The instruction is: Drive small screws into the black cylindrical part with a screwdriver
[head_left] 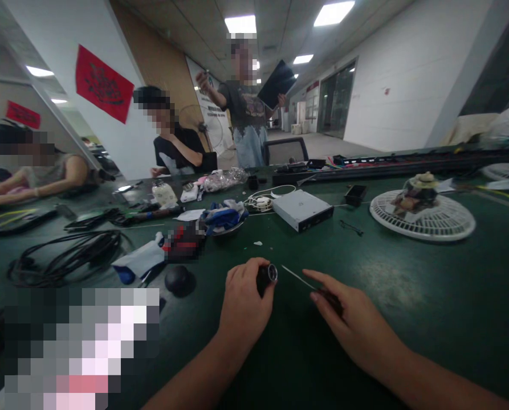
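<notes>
My left hand (pixel 246 296) is wrapped round a black cylinder (pixel 263 279) whose open end has a bright metal rim and points toward the right. Between the thumb and fingers of my right hand (pixel 350 313) is a screwdriver (pixel 297 277). Its thin metal shaft slants up and left, the tip just short of the cylinder's rim and apart from it. Most of the dark handle is hidden in the palm. A black rounded piece (pixel 178 281) lies on the green table (pixel 305 353), to the left of my left hand.
Beyond my hands sits a silver disc drive (pixel 302 208); a white fan grille (pixel 423 219) with a motor lies at right. Coiled black cables (pixel 68 256), a blue cloth (pixel 224 216) and a white-and-blue packet (pixel 141 259) are at left. Several people are around the table's far side.
</notes>
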A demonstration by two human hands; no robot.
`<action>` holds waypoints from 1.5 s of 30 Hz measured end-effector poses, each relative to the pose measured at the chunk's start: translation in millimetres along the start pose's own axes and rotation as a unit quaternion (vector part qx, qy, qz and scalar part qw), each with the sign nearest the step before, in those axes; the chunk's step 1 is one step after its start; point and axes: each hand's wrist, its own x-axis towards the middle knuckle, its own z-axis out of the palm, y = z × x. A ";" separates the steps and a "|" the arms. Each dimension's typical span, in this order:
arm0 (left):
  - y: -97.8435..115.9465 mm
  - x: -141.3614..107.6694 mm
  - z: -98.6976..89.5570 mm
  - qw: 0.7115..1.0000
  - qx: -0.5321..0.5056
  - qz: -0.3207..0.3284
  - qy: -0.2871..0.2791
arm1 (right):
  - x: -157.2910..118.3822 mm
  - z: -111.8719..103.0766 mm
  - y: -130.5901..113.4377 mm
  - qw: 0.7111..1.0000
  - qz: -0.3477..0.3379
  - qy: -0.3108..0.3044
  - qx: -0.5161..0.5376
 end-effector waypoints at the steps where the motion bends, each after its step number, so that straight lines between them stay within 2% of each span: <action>1: -0.6 0.6 0.1 1.000 0.004 -0.001 0.003 | 0.0 0.4 0.6 1.000 -0.007 0.002 -0.001; 6: -0.3 2.3 0.3 1.000 -0.006 0.027 -0.004 | 0.3 0.8 3.8 0.999 -0.045 0.008 -0.015; 11: 1.3 1.4 -0.1 0.995 -0.038 0.091 -0.023 | 1.7 0.3 4.0 0.999 -0.032 0.008 -0.027; 18: 4.6 1.5 -2.4 0.994 -0.031 0.099 -0.041 | 0.6 -1.8 1.7 0.998 -0.059 0.012 -0.010; 24: 6.6 1.5 -3.3 0.994 -0.027 0.098 -0.035 | -0.7 -0.9 1.6 0.998 -0.041 0.042 -0.027; 30: 6.5 1.6 -4.0 0.994 -0.021 0.100 -0.046 | -0.1 -1.8 1.6 0.998 -0.065 0.017 -0.014; 34: 7.0 2.1 -4.5 0.992 -0.024 0.110 -0.050 | 1.2 -1.6 4.0 0.998 -0.042 0.046 -0.024; 37: 6.4 1.8 -4.5 0.994 -0.017 0.095 -0.042 | 1.4 -1.9 2.9 0.998 -0.031 0.029 -0.043; 40: 5.5 1.2 -3.7 0.993 -0.024 0.106 -0.051 | 0.7 -2.9 0.3 0.998 -0.057 0.011 -0.031; 45: 5.3 1.2 -3.5 0.992 -0.026 0.106 -0.057 | -0.1 -2.5 -0.7 0.997 -0.047 0.040 -0.047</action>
